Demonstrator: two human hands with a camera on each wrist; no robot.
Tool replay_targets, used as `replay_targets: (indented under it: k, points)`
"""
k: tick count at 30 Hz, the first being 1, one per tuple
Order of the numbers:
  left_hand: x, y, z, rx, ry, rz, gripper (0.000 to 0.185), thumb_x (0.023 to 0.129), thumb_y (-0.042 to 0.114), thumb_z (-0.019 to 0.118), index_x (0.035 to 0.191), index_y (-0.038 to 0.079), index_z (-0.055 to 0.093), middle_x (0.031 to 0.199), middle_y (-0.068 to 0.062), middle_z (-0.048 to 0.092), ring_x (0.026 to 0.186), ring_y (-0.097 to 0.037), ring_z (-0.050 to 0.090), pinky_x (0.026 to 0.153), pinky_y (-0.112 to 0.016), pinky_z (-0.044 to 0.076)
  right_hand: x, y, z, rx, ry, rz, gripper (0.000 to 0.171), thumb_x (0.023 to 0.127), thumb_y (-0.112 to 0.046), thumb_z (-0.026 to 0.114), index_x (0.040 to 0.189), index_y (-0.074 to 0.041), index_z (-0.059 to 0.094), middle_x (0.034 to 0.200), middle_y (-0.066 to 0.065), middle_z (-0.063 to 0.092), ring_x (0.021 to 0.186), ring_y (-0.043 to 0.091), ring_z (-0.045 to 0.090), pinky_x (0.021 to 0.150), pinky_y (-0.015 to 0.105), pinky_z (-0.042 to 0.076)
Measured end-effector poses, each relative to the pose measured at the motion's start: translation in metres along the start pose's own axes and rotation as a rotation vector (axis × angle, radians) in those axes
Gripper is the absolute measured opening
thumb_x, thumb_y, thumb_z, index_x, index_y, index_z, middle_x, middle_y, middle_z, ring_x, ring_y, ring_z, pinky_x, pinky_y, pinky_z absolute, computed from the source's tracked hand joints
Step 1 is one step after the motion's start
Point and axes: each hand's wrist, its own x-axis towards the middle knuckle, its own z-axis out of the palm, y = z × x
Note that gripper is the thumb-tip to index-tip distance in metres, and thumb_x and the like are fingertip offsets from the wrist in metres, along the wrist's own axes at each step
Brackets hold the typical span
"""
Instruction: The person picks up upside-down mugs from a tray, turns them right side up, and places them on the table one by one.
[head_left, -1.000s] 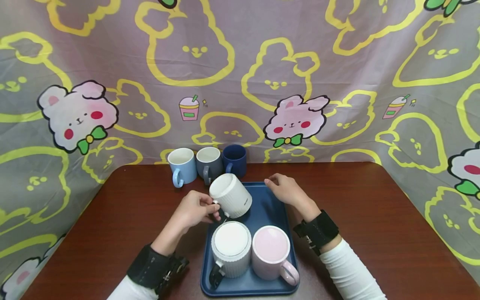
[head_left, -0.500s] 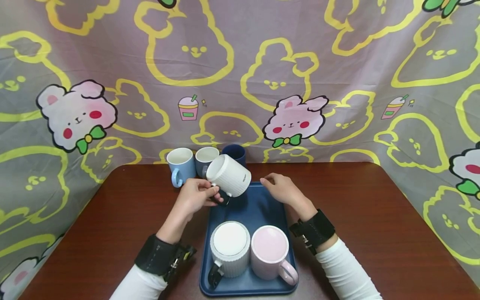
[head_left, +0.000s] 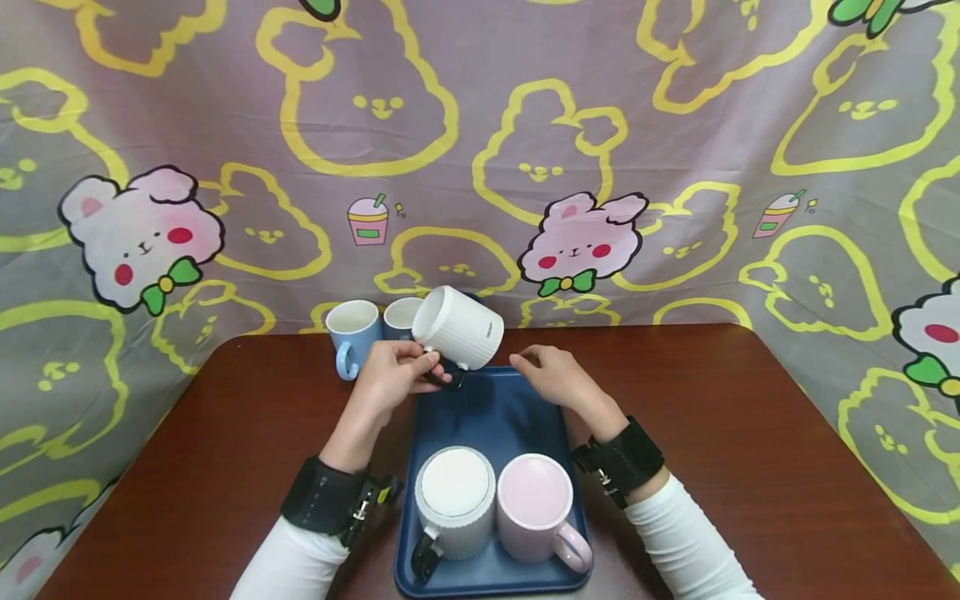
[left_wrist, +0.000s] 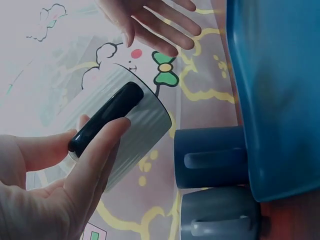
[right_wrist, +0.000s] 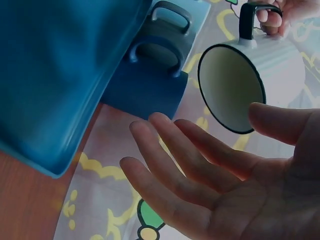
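Observation:
A white ribbed mug [head_left: 461, 329] with a black handle [left_wrist: 107, 117] is held tilted above the far edge of a blue tray [head_left: 487, 417]. My left hand [head_left: 397, 371] pinches the handle between thumb and fingers. The mug's dark-rimmed mouth [right_wrist: 232, 90] faces down and to the right, as the right wrist view shows. My right hand [head_left: 555, 375] hovers over the tray's far right corner, apart from the mug, fingers loosely extended and holding nothing. At the tray's near end stand a pale ribbed mug [head_left: 455, 508] with a black handle and a pink mug [head_left: 535, 508].
Behind the tray, a light blue mug [head_left: 354, 329], a grey mug [left_wrist: 220, 212] and a navy mug [left_wrist: 210, 170] stand in a row. The held mug mostly hides the navy one in the head view. A patterned cloth [head_left: 420, 200] hangs behind the brown table [head_left: 712, 417].
My left hand has carried the white mug up and away from me, from over the tray toward the row of mugs. The right hand has shifted slightly left.

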Motion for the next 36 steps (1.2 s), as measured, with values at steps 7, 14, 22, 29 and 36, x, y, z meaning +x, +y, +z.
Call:
replay_targets:
  k: [7, 14, 22, 29, 36]
  points:
    - [0.005, 0.007, 0.007, -0.032, -0.001, 0.019, 0.021, 0.092, 0.003, 0.058, 0.094, -0.018, 0.060, 0.067, -0.007, 0.067, 0.067, -0.016, 0.070, 0.064, -0.032, 0.058, -0.001, -0.005, -0.002, 0.015, -0.010, -0.034, 0.048, 0.098, -0.037, 0.049, 0.130, -0.001, 0.054, 0.123, 0.016, 0.061, 0.111, 0.030, 0.059, 0.094, 0.047, 0.049]
    - [0.009, 0.021, 0.011, 0.001, 0.000, 0.040, 0.021, 0.093, 0.004, 0.058, 0.096, -0.016, 0.060, 0.071, -0.009, 0.067, 0.070, -0.019, 0.070, 0.066, -0.033, 0.058, -0.001, -0.011, -0.005, 0.039, -0.005, -0.064, 0.047, 0.098, -0.035, 0.049, 0.128, 0.000, 0.055, 0.120, 0.016, 0.063, 0.109, 0.030, 0.060, 0.093, 0.046, 0.049]
    - [0.013, 0.039, 0.016, 0.048, -0.001, 0.050, 0.024, 0.093, 0.011, 0.059, 0.097, -0.012, 0.063, 0.074, -0.009, 0.068, 0.073, -0.018, 0.071, 0.069, -0.034, 0.058, -0.002, -0.021, -0.011, 0.077, 0.029, -0.108, 0.044, 0.098, -0.035, 0.049, 0.124, -0.001, 0.059, 0.112, 0.015, 0.067, 0.103, 0.028, 0.064, 0.089, 0.043, 0.052]
    - [0.017, 0.049, 0.020, 0.041, 0.002, 0.086, 0.025, 0.093, 0.010, 0.060, 0.099, -0.014, 0.063, 0.075, -0.011, 0.068, 0.071, -0.018, 0.071, 0.068, -0.034, 0.058, -0.002, -0.024, -0.013, 0.107, 0.062, -0.127, 0.041, 0.099, -0.035, 0.048, 0.120, -0.002, 0.062, 0.109, 0.013, 0.069, 0.103, 0.027, 0.065, 0.088, 0.042, 0.052]
    - [0.017, 0.060, 0.025, 0.031, -0.024, 0.107, 0.023, 0.093, 0.010, 0.060, 0.096, -0.012, 0.064, 0.077, -0.012, 0.067, 0.072, -0.018, 0.071, 0.068, -0.034, 0.058, -0.005, -0.028, -0.018, 0.200, 0.107, -0.139, 0.041, 0.100, -0.033, 0.045, 0.119, -0.001, 0.063, 0.109, 0.015, 0.069, 0.103, 0.027, 0.066, 0.092, 0.042, 0.051]
